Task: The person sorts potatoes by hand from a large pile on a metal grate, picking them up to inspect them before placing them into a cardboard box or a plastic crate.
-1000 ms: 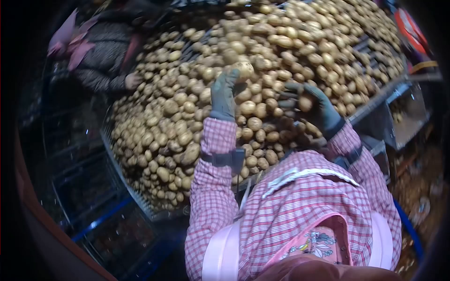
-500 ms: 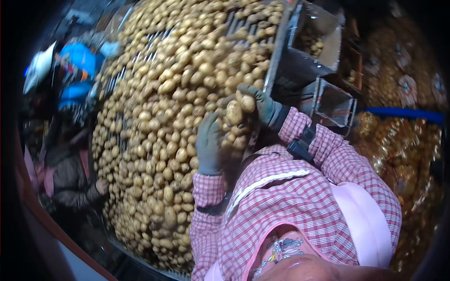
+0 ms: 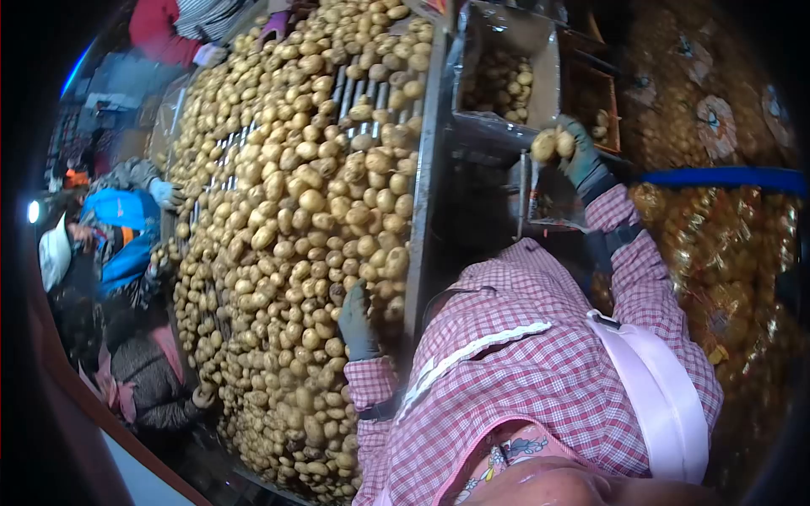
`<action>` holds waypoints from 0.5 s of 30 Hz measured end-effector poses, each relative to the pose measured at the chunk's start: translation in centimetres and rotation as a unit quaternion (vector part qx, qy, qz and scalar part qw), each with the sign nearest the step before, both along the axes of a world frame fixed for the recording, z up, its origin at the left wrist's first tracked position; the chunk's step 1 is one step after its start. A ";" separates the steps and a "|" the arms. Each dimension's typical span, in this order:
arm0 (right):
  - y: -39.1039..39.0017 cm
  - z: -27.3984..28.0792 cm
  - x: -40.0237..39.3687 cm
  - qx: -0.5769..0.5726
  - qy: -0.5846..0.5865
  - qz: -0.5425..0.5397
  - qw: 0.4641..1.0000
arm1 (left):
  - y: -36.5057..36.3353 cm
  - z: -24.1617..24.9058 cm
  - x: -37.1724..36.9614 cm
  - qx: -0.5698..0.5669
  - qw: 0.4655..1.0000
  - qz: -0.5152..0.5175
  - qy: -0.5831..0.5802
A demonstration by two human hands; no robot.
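In my gloved right hand are two potatoes, gripped side by side. This hand is out to the right of the roller table, over a small open metal-framed bin and just below a plastic-lined box with potatoes inside. My gloved left hand lies at the near right side of the potato pile, its fingers stretched out and touching the potatoes. Nothing shows in its grasp, though its palm side is hidden.
A metal side rail edges the roller table, with bare rollers showing. An orange-edged crate and filled net bags lie to the right. Co-workers' hands reach in from the left side; others are at the top.
My right hand has moved right with two potatoes, from the pile to over the bins. My left hand has shifted slightly down. The view has also turned.
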State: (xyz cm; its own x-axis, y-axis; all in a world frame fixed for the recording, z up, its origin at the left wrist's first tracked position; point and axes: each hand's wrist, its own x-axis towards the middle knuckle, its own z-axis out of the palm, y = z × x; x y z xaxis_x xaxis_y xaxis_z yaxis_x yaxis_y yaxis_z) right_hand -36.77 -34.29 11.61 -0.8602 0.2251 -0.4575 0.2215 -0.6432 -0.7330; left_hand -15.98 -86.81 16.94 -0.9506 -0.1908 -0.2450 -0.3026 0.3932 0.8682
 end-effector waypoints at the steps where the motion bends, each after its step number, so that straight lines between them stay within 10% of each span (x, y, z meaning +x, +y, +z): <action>1: 2.4 1.4 0.0 0.056 -0.007 -0.050 0.997 | 0.1 -0.1 -0.1 0.023 1.000 0.014 -0.015; 5: 17.4 0.1 -4.2 0.265 -0.074 0.055 0.960 | 1.7 0.9 -0.9 0.155 0.981 0.079 -0.087; 7: 18.2 2.6 -6.1 0.263 -0.036 0.054 0.963 | 4.4 3.3 -2.2 0.359 0.870 0.271 -0.201; 8: 18.6 2.7 -7.6 0.326 0.013 0.036 0.945 | 4.4 3.6 -2.4 0.081 0.989 0.023 -0.124; 9: 17.9 2.5 -9.7 0.361 0.059 0.030 0.930 | 4.5 3.9 -2.4 -0.267 0.957 -0.113 0.014; 10: 14.7 1.9 -11.7 0.354 0.086 0.046 0.930 | 3.2 0.0 -1.7 -0.372 0.913 -0.149 0.073; 12: -1.7 7.0 -9.8 0.145 0.173 0.227 0.947 | 4.2 -1.3 -2.0 -0.072 0.994 0.077 0.020; 15: -16.7 6.9 -7.8 0.069 0.140 0.430 0.889 | 3.9 3.4 -2.5 -0.036 0.996 0.083 0.011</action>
